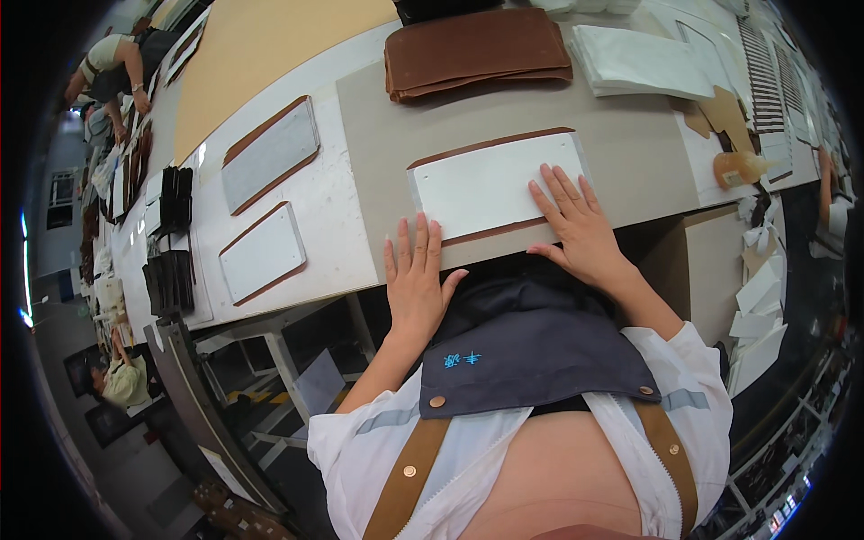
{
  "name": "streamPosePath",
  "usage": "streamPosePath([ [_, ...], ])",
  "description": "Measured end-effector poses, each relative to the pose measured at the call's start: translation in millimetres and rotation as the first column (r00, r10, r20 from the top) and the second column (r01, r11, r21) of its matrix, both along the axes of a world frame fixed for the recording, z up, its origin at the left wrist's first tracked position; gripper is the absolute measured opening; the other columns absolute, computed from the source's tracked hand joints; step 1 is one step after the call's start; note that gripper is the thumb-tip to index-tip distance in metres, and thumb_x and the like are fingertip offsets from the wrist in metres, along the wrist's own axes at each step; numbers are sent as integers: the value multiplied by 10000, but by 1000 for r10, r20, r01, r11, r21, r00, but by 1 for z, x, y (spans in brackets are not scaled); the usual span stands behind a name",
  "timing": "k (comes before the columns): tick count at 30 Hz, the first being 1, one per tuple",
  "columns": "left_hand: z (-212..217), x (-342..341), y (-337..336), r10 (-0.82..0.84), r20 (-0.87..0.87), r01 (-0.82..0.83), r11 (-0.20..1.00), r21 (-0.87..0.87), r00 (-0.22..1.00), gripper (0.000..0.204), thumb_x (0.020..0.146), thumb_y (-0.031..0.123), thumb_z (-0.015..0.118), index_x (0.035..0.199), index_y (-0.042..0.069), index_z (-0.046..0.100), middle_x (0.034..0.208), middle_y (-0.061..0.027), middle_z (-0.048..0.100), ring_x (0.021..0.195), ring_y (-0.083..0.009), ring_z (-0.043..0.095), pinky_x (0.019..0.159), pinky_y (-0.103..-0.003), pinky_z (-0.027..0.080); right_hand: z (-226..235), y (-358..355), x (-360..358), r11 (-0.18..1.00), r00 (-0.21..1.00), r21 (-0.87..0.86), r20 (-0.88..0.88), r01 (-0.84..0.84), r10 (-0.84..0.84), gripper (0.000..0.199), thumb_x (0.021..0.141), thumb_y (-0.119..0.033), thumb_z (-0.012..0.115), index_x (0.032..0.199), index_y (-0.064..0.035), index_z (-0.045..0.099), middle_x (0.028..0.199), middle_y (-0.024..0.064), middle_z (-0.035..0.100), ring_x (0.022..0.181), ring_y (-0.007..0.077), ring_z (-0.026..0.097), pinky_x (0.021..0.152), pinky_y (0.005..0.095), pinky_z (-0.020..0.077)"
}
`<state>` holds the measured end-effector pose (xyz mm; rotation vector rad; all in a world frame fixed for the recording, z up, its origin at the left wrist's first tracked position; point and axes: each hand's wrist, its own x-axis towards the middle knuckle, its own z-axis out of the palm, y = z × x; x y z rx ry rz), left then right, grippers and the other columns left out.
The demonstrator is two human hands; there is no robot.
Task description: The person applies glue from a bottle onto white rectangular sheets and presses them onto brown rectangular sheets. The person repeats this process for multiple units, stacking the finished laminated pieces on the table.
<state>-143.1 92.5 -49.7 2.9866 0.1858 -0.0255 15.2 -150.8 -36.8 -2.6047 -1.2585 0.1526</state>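
Note:
In front of me lies a white rectangular sheet (481,184) on a brown leather-like piece (495,231), whose brown edge shows along the far and near sides. My right hand (580,232) rests flat on the sheet's right part, fingers spread. At its near left corner, my left hand (414,283) has its fingers stretched out, the tips touching the corner or the board beside it. Neither hand grips anything. Two similar pieces lie to the left: a grey-white sheet on brown (272,157) and a white sheet on brown (264,254).
A brown stack of flat pieces (477,52) sits beyond the sheet, beside a white stack (637,61). At the right stands a bottle of amber liquid (740,169). Dark bundles (169,281) lie at the table's left end. Other people work at far left and right.

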Motion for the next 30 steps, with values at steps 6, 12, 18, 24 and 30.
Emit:
streamPosePath([
  [6,3,1,23,184,105,-90,808,-582,977,675,1056,373,461,1557,-26,248,1644,-194,204,1533,-330,151,1217,-468,156,-10,-23,5,981,986,106,13,163,-165,946,895,-549,622,1564,-6,232,1641,171,213,1532,314,173,1233,511,134],
  [12,37,46,51,277,-256,-215,-170,-962,926,636,1073,276,428,1565,-52,194,1622,-171,268,1480,-248,302,1145,-374,316,-4,-24,11,996,995,5,15,94,-94,945,887,-514,650,1561,3,235,1637,206,196,1528,356,164,1231,521,136],
  [18,14,73,61,265,-272,-306,98,-947,925,477,993,248,628,1350,-53,532,1144,-56,615,918,-98,549,787,-253,438,-5,-24,11,992,995,81,-12,96,-95,892,908,-479,646,1557,-7,257,1627,216,219,1523,368,176,1229,524,141],
  [24,20,81,44,348,-30,-160,352,-922,937,259,952,199,687,1083,-24,700,914,-11,667,810,-84,548,764,-248,445,-17,-39,29,754,919,537,-313,378,-238,757,936,-311,681,1537,-29,317,1551,197,368,1438,344,341,1159,461,297],
  [30,21,75,52,398,8,-81,208,-975,918,235,965,193,684,1094,-3,707,936,-15,684,861,-85,563,807,-262,459,-10,-24,60,507,558,475,-829,720,-16,319,928,-207,699,1185,-27,638,1056,16,675,925,95,574,822,255,460],
])
